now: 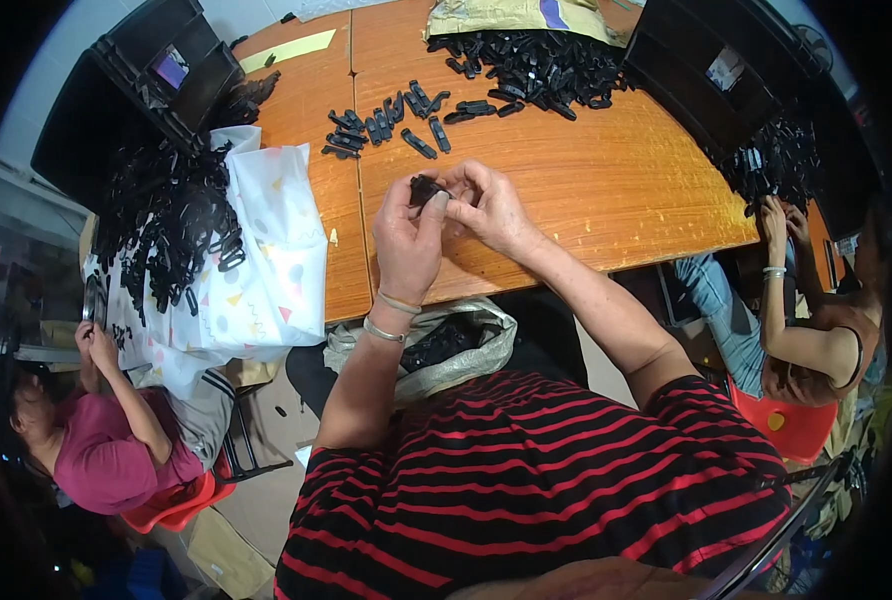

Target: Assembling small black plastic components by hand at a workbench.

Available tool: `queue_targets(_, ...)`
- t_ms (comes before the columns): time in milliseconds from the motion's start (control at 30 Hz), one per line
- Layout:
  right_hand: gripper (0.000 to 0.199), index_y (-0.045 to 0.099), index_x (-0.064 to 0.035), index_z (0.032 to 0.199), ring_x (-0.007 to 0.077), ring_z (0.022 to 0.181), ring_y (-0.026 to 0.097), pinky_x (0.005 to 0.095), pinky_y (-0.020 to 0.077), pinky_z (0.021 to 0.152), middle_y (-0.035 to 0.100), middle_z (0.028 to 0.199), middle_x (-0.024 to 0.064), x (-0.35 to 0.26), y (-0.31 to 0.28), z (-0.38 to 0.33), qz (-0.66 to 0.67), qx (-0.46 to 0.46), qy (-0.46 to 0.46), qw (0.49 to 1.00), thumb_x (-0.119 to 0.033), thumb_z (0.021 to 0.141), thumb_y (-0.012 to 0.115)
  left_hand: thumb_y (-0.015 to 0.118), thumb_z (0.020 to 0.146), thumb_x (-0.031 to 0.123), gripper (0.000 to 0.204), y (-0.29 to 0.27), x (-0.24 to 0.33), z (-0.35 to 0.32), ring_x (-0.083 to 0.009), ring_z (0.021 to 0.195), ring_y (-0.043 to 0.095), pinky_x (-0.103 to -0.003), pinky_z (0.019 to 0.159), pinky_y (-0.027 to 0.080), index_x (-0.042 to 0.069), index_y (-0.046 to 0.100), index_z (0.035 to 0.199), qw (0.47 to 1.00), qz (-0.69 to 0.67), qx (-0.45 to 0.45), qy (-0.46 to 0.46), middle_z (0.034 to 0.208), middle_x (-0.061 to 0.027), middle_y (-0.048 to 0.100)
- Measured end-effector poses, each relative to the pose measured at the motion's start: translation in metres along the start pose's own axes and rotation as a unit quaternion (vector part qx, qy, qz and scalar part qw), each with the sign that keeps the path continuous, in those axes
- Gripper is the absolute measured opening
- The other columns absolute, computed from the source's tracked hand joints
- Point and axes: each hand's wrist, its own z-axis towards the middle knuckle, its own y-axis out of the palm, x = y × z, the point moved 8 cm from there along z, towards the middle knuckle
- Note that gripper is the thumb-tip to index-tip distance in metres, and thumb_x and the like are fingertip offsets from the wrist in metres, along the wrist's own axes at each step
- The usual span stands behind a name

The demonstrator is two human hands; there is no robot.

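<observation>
Above the near part of the wooden table [606, 190], my left hand [406, 245] pinches a small black plastic part [426, 190] between thumb and fingers. From the other side my right hand [494, 210] closes in, its thumb and fingertips bent together against the part. The fingers hide much of it, so its exact shape cannot be made out. Just beyond my hands lies a loose group of narrow black plastic clips [377, 125]. Below them, in my lap, an open white woven sack [501, 345] holds dark pieces.
A big heap of black parts [556, 70] spills from a yellowish bag [516, 18] at the back. Black bins stand left [156, 70] and right [721, 75]. More black parts [166, 220] cover a patterned white sheet [284, 240]. Co-workers sit left [116, 440] and right [816, 340].
</observation>
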Motion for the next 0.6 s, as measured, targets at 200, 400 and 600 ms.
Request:
queue_targets(200, 0.033, 0.056, 0.0025, 0.098, 0.0092, 0.059, 0.061, 0.0249, 0.0491, 0.053, 0.062, 0.076, 0.0062, 0.009, -0.003, -0.002, -0.058, 0.032, -0.040, 0.997, -0.013, 0.077, 0.076, 0.057, 0.091, 0.005, 0.014, -0.001, -0.008, 0.000, -0.0084, 0.081, 0.060, -0.020, 0.069, 0.049, -0.002, 0.060, 0.103, 0.997, -0.061, 0.007, -0.043, 0.092, -0.0055, 0.063)
queue_targets(400, 0.037, 0.059, 0.0005, 0.101, 0.0131, 0.063, 0.062, 0.0269, 0.0499, 0.058, 0.065, 0.078, 0.0092, 0.003, 0.006, -0.009, -0.111, 0.011, -0.023, 0.994, -0.016, 0.074, 0.079, 0.057, 0.091, 0.005, 0.016, -0.010, -0.024, -0.006, -0.0069, 0.079, 0.059, -0.019, 0.069, 0.047, -0.002, 0.060, 0.105, 0.996, -0.059, -0.012, -0.067, 0.087, -0.0029, 0.064)
queue_targets(600, 0.035, 0.061, 0.0006, 0.097, 0.0150, 0.065, 0.063, 0.0295, 0.0502, 0.059, 0.066, 0.075, 0.0106, -0.002, 0.006, -0.009, -0.159, 0.015, -0.007, 0.987, -0.019, 0.075, 0.079, 0.058, 0.091, 0.006, 0.019, -0.012, -0.031, -0.009, -0.0087, 0.086, 0.059, -0.021, 0.076, 0.047, -0.003, 0.059, 0.108, 0.986, -0.133, 0.010, -0.104, 0.095, -0.0048, 0.064)
